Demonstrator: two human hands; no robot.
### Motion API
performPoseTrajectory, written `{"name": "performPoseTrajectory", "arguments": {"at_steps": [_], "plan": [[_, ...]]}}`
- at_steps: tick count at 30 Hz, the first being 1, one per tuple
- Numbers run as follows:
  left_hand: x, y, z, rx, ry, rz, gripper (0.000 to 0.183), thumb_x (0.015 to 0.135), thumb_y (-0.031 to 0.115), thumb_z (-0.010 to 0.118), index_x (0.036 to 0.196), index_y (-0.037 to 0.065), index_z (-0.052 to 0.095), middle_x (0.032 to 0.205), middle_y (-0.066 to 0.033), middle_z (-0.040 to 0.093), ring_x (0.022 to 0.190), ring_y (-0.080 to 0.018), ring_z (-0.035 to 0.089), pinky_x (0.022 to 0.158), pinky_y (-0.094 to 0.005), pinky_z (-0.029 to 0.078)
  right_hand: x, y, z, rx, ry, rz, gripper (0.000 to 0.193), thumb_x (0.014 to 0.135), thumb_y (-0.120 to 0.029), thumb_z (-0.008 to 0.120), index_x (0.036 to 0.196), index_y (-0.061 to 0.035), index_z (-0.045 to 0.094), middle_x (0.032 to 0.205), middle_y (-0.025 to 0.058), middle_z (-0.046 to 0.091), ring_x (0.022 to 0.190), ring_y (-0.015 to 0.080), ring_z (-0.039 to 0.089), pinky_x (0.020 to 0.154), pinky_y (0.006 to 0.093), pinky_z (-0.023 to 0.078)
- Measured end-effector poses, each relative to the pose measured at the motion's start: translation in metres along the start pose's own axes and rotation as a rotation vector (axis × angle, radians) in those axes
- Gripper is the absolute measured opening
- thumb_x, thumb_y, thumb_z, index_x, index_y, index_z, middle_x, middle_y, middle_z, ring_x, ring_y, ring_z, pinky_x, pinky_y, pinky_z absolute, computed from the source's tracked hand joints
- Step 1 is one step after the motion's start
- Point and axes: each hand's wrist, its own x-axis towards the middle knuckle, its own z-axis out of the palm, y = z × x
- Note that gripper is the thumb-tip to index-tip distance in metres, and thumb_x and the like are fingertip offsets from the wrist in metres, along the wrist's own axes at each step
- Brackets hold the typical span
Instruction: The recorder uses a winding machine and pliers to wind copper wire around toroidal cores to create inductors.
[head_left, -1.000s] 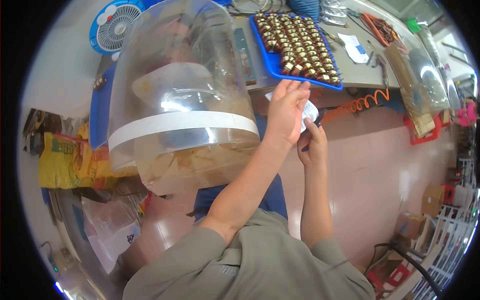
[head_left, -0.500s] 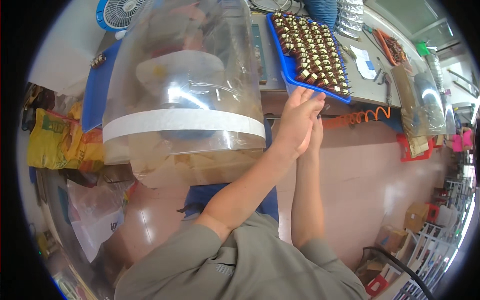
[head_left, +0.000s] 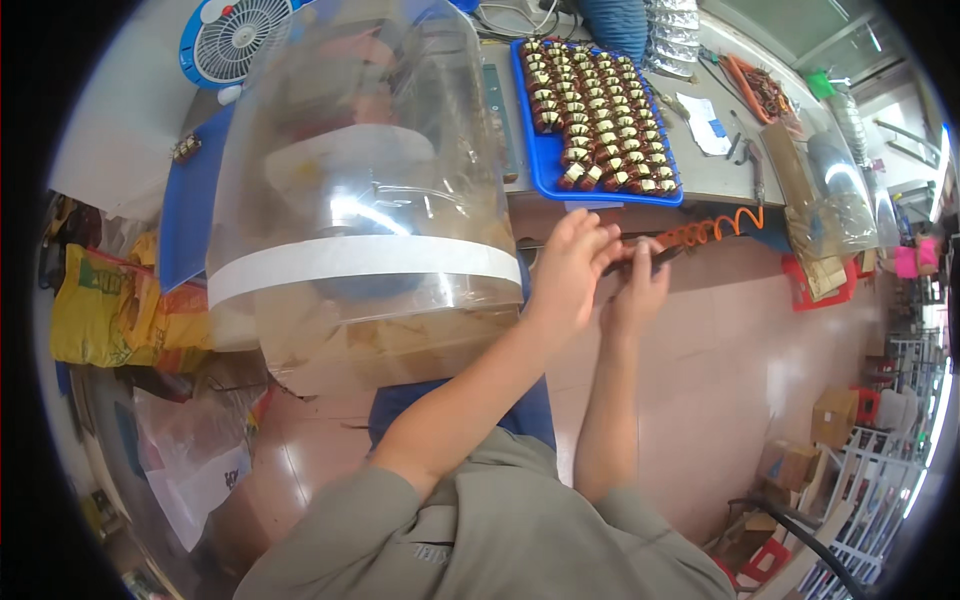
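Observation:
My left hand [head_left: 570, 268] is raised in front of the blue tray's near edge, its fingers curled. Whatever lies in its fingertips is hidden. Beside it on the right, my right hand [head_left: 638, 292] is closed around a dark, slim tool [head_left: 662, 257] whose exact kind I cannot make out. One dark end of the tool points toward my left fingers. Beyond both hands, the blue tray [head_left: 545, 165] stands on the bench, holding rows of small brown wound coils [head_left: 605, 125] with pale yellow bands.
A clear curved plastic cover with a white band [head_left: 370, 258] stands at the left. An orange coiled hose [head_left: 725, 222] hangs along the bench edge behind my right hand. A blue fan [head_left: 240, 42], another blue tray [head_left: 195, 200] and yellow bags [head_left: 95, 310] are farther left.
My hands have come apart from their overlapped position and drawn away from the tray edge. The dark tool in my right hand now shows more. The whole view has shifted slightly.

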Motion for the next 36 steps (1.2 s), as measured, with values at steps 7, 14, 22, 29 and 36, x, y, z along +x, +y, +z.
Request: {"name": "performPoseTrajectory", "arguments": {"at_steps": [7, 14, 22, 29, 36], "plan": [[-0.138, 0.062, -0.059, 0.94, -0.617, 0.045, 0.019, 0.1, 0.007, 0.059, 0.117, 0.001, 0.064, 0.113, -0.0053, 0.066, 0.104, -0.0135, 0.062, 0.092, -0.0295, 0.05, 0.069, -0.073, 0.121, -1.051, -0.594, -0.871, 0.029, 0.093, -0.022, 0.072, 0.112, -0.0006, 0.069, 0.103, 0.02, 0.069, 0.094, 0.0433, 0.065, 0.082, 0.0464, 0.053], [-0.209, 0.122, -0.12, 1.269, -0.565, -0.03, 0.019, 0.101, 0.016, 0.059, 0.109, 0.001, 0.065, 0.103, -0.0099, 0.071, 0.095, -0.0208, 0.068, 0.084, -0.0335, 0.052, 0.119, -0.057, 0.162, -1.627, -0.896, -1.025, 0.014, 0.088, -0.014, 0.069, 0.1, -0.0071, 0.068, 0.101, 0.0142, 0.066, 0.097, 0.0352, 0.067, 0.089, 0.0477, 0.05], [-0.232, 0.147, -0.159, 1.05, -0.327, -0.021, 0.02, 0.102, 0.016, 0.059, 0.111, -0.002, 0.064, 0.104, -0.0131, 0.073, 0.098, -0.0218, 0.07, 0.087, -0.0344, 0.054, 0.105, -0.052, 0.179, -1.599, -0.983, -1.073, 0.024, 0.086, -0.011, 0.071, 0.109, -0.0108, 0.071, 0.102, 0.0102, 0.062, 0.093, 0.0332, 0.067, 0.086, 0.0461, 0.052], [-0.224, 0.158, -0.152, 1.151, -0.419, 0.008, 0.019, 0.102, 0.016, 0.061, 0.111, 0.0, 0.066, 0.103, -0.0107, 0.072, 0.097, -0.0193, 0.069, 0.085, -0.0332, 0.053, 0.102, -0.042, 0.175, -1.602, -0.965, -1.002, 0.025, 0.09, -0.016, 0.066, 0.114, -0.0141, 0.074, 0.108, 0.0111, 0.064, 0.092, 0.0362, 0.069, 0.082, 0.0473, 0.055], [-0.228, 0.166, -0.146, 1.303, -0.404, 0.055, 0.02, 0.098, 0.014, 0.064, 0.111, -0.001, 0.067, 0.101, -0.0109, 0.07, 0.09, -0.0199, 0.066, 0.082, -0.033, 0.053, 0.105, -0.115, 0.156, -1.114, -0.724, -0.666, 0.036, 0.09, -0.031, 0.074, 0.103, 0.0033, 0.07, 0.103, 0.0184, 0.065, 0.093, 0.0363, 0.064, 0.083, 0.0425, 0.05]]}}
